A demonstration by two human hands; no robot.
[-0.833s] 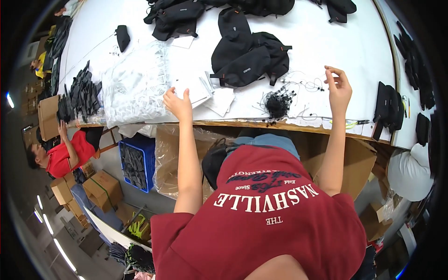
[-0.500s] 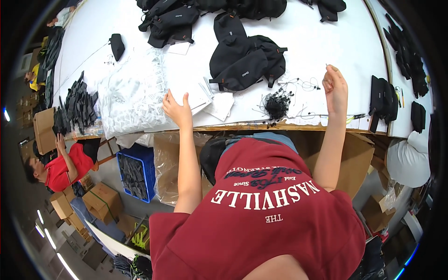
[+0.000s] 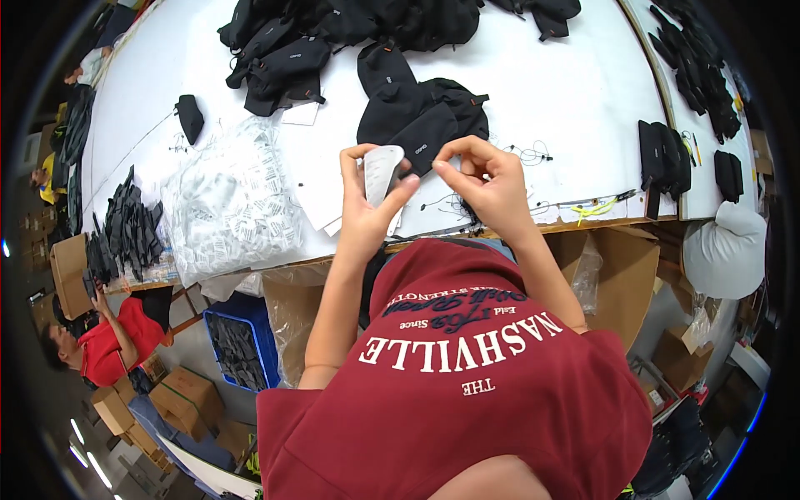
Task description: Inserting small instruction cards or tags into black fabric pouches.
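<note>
My left hand point(image 3: 367, 212) is closed around a curved white paper tag point(image 3: 381, 177), which stands up between thumb and fingers. Just right of it, my right hand point(image 3: 492, 185) pinches thumb and forefinger together; whatever is between them is too small to name. Both hands are raised over the table's near edge. Beyond them lies a black fabric pouch point(image 3: 423, 137), overlapping other black bags. White paper sheets or tags point(image 3: 321, 200) lie beside my left hand. A bunch of thin black cords point(image 3: 461, 208) is partly hidden behind my right hand.
A large clear bag of white labels point(image 3: 229, 208) sits left on the white table, near dark fabric strips point(image 3: 129, 225). More black bags point(image 3: 333, 33) are heaped at the back. Black pouches point(image 3: 664, 158) stand right. A person in red point(image 3: 125, 342) works at far left.
My hands have come together above the near edge. The left has picked up a white tag; the right has moved left from the table's right side, still pinching. The view has shifted slightly.
</note>
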